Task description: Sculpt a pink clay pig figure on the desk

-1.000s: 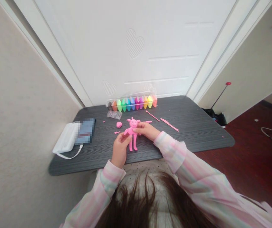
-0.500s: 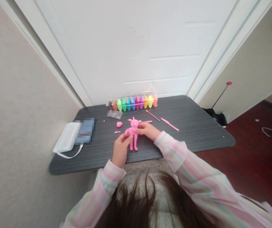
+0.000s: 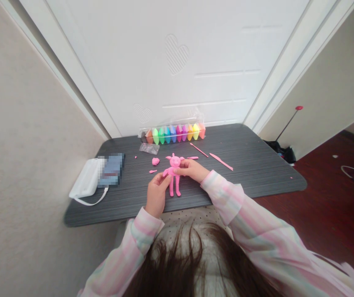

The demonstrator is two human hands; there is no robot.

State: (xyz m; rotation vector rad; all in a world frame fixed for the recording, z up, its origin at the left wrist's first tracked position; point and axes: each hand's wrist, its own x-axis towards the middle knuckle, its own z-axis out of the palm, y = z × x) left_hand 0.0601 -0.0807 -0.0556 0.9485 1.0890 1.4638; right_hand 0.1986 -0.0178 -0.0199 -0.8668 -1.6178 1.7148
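A pink clay figure (image 3: 174,162) with ears, a face, arms and two long legs is held upright over the near part of the table. My left hand (image 3: 157,193) pinches it by the arm on the left side. My right hand (image 3: 193,170) grips the opposite side of its body, thumb across the chest. Beyond my left hand lie a lump of pink clay (image 3: 155,161) and a small pink piece (image 3: 153,171). Past my right hand are a pink modelling knife (image 3: 221,161), a thin pink stick tool (image 3: 199,150) and another pink tool (image 3: 193,157), partly hidden.
A clear pack of many-coloured clay (image 3: 173,134) stands along the back of the dark table (image 3: 257,165). A crumpled clear wrapper (image 3: 149,148) lies before it. At the left are a white power bank (image 3: 85,177) with a cable and a blurred blue item (image 3: 112,170).
Both hands keep their hold on the clay figure. It tilts very slightly, its legs swinging a little; otherwise the view only shifts faintly.
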